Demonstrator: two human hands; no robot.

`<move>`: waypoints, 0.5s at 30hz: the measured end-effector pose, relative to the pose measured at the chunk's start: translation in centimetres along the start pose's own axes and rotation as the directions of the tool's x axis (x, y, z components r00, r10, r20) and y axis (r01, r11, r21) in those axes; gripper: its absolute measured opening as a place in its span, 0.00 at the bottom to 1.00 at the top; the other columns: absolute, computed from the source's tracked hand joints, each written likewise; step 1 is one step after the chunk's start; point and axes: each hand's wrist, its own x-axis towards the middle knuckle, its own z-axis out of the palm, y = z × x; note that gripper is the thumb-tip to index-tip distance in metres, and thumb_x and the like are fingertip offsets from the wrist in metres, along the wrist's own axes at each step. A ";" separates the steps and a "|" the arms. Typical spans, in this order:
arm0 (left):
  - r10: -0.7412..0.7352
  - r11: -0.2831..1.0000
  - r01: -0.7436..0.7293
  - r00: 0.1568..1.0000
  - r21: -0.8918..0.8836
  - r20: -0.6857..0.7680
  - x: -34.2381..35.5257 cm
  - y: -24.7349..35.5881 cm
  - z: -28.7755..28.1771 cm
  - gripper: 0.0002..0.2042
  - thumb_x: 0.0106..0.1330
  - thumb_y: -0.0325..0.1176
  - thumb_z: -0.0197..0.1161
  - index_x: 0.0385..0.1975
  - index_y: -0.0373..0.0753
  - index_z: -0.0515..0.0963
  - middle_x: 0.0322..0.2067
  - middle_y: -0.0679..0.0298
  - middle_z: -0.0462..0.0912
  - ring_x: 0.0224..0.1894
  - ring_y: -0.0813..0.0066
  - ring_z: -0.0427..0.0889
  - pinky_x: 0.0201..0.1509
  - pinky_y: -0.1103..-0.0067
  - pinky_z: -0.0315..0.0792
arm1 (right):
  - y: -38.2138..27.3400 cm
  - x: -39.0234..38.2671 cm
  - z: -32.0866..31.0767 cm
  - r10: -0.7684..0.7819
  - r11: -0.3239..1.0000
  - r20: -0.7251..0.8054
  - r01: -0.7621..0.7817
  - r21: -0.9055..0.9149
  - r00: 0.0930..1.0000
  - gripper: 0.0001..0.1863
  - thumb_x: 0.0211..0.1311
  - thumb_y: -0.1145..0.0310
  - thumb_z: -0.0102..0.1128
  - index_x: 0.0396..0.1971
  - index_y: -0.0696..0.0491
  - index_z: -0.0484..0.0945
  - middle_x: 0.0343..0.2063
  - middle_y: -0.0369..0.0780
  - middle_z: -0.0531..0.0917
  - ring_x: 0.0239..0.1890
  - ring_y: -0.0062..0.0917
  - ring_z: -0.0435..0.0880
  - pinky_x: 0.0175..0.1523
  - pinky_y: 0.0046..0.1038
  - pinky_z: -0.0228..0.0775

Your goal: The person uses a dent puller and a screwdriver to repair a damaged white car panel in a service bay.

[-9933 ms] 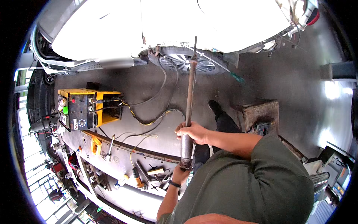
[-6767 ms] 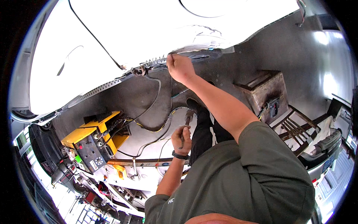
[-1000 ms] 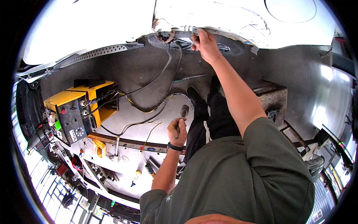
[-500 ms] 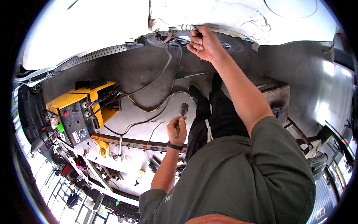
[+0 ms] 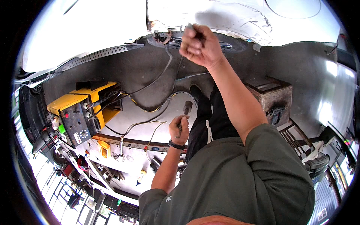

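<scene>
My right hand is raised at the lower edge of a crumpled white car body panel. Its fingers are curled and blurred by motion. A small greyish piece shows at the fingertips, its kind too smeared to make out. Thin metal rings stand on the panel edge just left of this hand. Lower down, my left hand is closed round the thin handle of a hammer-like tool with a brownish cylindrical head, held away from the car. Below the panel, a cable clamp sits by the wheel.
A yellow and black machine stands at the left, with dark cables running across the floor to the clamp. Behind it is a white bench with tools. A worn wooden stool stands on the right beside a slatted wooden chair.
My right hand has drawn slightly down and left from the panel edge, and its forearm has swung left, uncovering more of the stool. The left hand and its tool have barely moved.
</scene>
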 end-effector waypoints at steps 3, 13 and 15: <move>-0.009 1.000 0.009 1.000 -0.012 0.013 0.0 0.5 0.0 0.11 0.75 0.34 0.59 0.38 0.33 0.84 0.24 0.69 0.80 0.27 0.84 0.77 0.32 0.82 0.71 | -0.1 -2.9 0.9 0.077 0.962 0.073 -0.054 -0.269 0.994 0.25 0.74 0.51 0.43 0.31 0.57 0.80 0.17 0.34 0.75 0.16 0.19 0.73 0.40 0.35 0.85; -0.004 1.000 0.003 0.999 0.029 0.037 0.2 0.8 0.7 0.12 0.75 0.35 0.59 0.39 0.33 0.84 0.24 0.69 0.80 0.27 0.84 0.76 0.33 0.83 0.71 | 0.2 -9.7 -0.4 0.358 0.929 0.064 -0.348 -0.130 0.932 0.30 0.70 0.47 0.49 0.31 0.63 0.83 0.15 0.35 0.73 0.11 0.15 0.61 0.13 0.22 0.51; 0.003 0.997 -0.007 0.999 0.071 0.048 0.2 0.9 0.7 0.12 0.75 0.36 0.59 0.39 0.32 0.84 0.24 0.69 0.80 0.27 0.84 0.76 0.33 0.82 0.71 | 0.7 -9.7 0.8 0.319 0.941 0.150 -0.295 -0.165 0.936 0.31 0.70 0.46 0.50 0.30 0.63 0.83 0.14 0.35 0.72 0.10 0.15 0.61 0.13 0.22 0.52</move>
